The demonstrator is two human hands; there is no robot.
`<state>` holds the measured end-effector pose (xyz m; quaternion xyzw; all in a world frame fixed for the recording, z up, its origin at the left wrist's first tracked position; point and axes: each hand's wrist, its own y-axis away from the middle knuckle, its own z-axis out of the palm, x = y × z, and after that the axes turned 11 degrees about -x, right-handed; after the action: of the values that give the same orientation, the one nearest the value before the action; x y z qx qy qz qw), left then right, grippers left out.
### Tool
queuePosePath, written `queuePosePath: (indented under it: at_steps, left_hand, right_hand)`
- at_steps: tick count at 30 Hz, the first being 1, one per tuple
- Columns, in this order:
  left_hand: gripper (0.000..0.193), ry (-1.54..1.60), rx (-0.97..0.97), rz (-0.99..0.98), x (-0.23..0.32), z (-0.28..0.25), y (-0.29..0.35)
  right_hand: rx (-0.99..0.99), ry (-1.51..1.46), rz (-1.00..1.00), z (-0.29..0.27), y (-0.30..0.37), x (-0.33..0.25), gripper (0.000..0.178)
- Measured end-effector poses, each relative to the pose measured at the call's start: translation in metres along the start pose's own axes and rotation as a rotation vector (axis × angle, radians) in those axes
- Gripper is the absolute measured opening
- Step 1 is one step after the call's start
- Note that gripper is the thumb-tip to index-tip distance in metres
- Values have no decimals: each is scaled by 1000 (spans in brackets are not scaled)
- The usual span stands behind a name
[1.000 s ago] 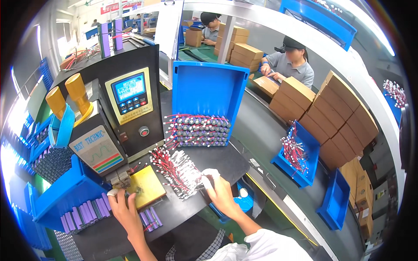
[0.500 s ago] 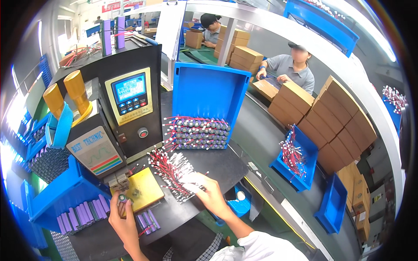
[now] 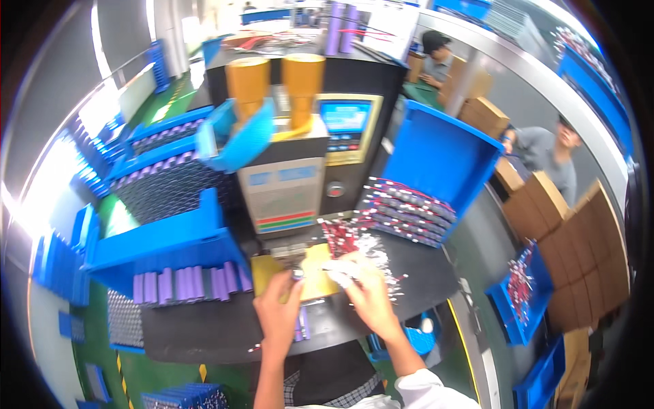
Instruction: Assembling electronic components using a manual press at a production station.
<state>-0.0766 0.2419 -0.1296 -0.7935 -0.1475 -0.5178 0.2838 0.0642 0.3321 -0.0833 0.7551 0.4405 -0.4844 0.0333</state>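
My left hand (image 3: pixel 278 310) pinches a battery cell (image 3: pixel 298 274), its round end showing at the fingertips, beside the yellow plate (image 3: pixel 316 285) under the welding machine's head. My right hand (image 3: pixel 371 296) is closed over the plate's right side. Its fingertips show blurred white; whether this is a connector or finger covers I cannot tell. Just behind the right hand lies a heap of red and black wire leads with white connectors (image 3: pixel 381 255). A few purple cells (image 3: pixel 304 326) lie next to my left wrist. The machine (image 3: pixel 289 191) has a striped front panel and a lit blue screen (image 3: pixel 344 117).
A tilted blue bin (image 3: pixel 443 143) holds stacked cells with leads. On the left a blue bin (image 3: pixel 163 245) holds a row of purple cells, with more crates behind. Blue trays (image 3: pixel 538 293) and cardboard boxes (image 3: pixel 589 259) stand right. Two people sit beyond the boxes.
My view has swung left. My right hand has moved from the heap of leads toward my left hand. The left hand still holds the cell by the plate.
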Motion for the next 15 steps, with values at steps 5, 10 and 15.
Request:
queuePosePath:
  at_steps: [5,10,15]
  left_hand:
    - [24,41,21,13,5,-2,2]
    - [20,35,28,0,2,-1,1]
    - [18,10,50,7,4,1,-1]
  right_hand:
    - [-45,100,-92,9,-13,-13,20]
    - [-54,222,-161,12,-18,-12,22]
    - [-39,276,-201,13,-21,-12,22]
